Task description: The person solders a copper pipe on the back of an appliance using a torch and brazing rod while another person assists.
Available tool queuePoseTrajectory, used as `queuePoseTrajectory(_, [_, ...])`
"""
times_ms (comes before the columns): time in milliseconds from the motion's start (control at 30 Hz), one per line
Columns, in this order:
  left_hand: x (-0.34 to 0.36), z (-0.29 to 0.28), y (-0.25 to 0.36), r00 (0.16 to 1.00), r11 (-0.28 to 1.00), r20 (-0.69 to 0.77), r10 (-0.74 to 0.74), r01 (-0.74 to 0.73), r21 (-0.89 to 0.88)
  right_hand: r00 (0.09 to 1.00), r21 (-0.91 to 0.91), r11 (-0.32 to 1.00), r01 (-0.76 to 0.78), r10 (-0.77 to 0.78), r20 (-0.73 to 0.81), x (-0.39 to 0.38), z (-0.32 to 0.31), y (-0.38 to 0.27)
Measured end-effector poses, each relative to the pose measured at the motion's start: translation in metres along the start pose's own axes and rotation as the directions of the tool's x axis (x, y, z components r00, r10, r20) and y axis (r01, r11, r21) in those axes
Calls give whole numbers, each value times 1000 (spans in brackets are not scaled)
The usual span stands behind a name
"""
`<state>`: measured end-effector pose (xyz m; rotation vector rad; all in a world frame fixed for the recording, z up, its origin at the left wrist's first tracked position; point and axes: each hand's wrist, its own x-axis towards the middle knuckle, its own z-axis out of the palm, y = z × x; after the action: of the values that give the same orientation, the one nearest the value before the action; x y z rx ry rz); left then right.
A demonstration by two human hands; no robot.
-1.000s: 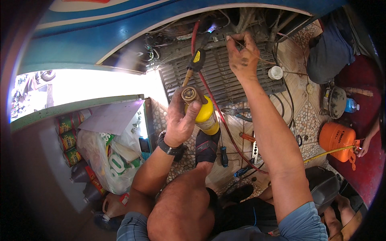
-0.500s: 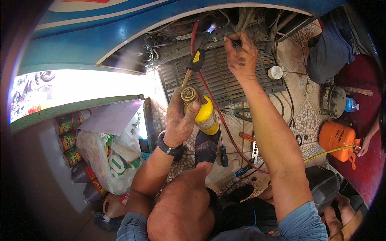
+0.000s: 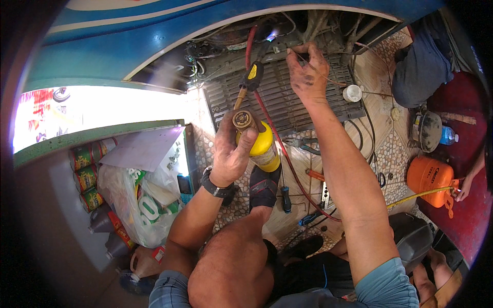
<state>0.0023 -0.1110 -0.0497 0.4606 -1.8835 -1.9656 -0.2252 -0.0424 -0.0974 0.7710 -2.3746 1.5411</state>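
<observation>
My left hand (image 3: 230, 149) is wrapped round a blow torch's brass head, with its yellow gas cylinder (image 3: 261, 146) below. The torch's black handle (image 3: 252, 75) points up to a small blue flame (image 3: 271, 37) among dark parts inside the open blue panel (image 3: 154, 23). My right hand (image 3: 308, 72) pinches a thin copper-coloured rod (image 3: 335, 82) just right of the flame; its tip is too small to make out. A red hose (image 3: 269, 118) runs beside the torch over a slatted dark metal panel (image 3: 298, 108).
Pliers (image 3: 303, 145), a screwdriver (image 3: 286, 199) and a white cup (image 3: 352, 93) lie around me. An orange tank (image 3: 431, 179) stands right, near another person's hand (image 3: 463, 190); someone's dark-clothed leg (image 3: 421, 66) is upper right. Left are a plastic bag (image 3: 138, 205), several cans and bottles (image 3: 87, 177).
My right hand has shifted very slightly left over the last second. My left hand and the torch are almost unmoved.
</observation>
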Motion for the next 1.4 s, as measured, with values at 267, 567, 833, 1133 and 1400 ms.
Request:
queuePoseTrajectory(267, [0, -2, 0, 1000, 997, -7, -21, 21, 74, 1000, 44, 999, 7, -7, -14, -2, 2, 3])
queuePoseTrajectory(567, [0, 0, -2, 1000, 999, -4, 14, -14, 28, 999, 13, 999, -31, 31, -8, -4, 1, 3])
queuePoseTrajectory(833, [1, 1, 0, 1000, 999, -2, 11, -11, 42, 999, 19, 999, -46, 47, -26, -2, 4, 5])
queuePoseTrajectory(1133, [1, 2, -1, 1000, 1000, 2, -16, 16, 16, 999, 26, 999, -35, 35, -25, -2, 4, 5])
queuePoseTrajectory(1400, [1, 2, -1, 1000, 1000, -6, -9, 9, 12, 999, 19, 999, -45, 45, -24, -4, 4, 4])
